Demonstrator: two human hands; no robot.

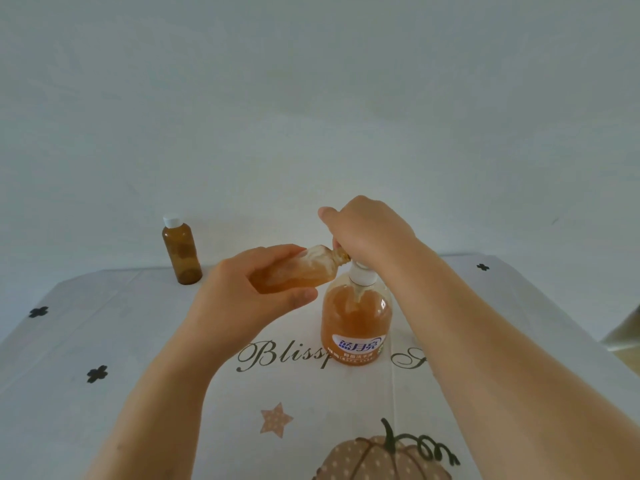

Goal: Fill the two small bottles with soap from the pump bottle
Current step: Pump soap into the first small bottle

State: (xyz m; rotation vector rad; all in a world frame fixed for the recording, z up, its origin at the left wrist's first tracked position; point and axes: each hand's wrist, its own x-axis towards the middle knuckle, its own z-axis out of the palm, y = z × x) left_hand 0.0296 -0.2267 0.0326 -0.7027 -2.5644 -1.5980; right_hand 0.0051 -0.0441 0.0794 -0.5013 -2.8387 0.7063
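My left hand (256,289) grips a small amber bottle (304,268), uncapped and tilted on its side, its neck pointing right at the pump head. My right hand (367,230) covers the top of the pump bottle (356,323), fingers curled over the pump head, which is mostly hidden. The pump bottle is clear with orange soap, a white collar and a blue label, standing upright at table centre. A second small amber bottle (181,251) with a white cap stands upright at the far left of the table.
The table wears a white cloth (138,393) printed with script lettering, a star, a pumpkin and black clover marks. A plain white wall rises behind. The table's right edge drops off near a dim floor patch (623,334).
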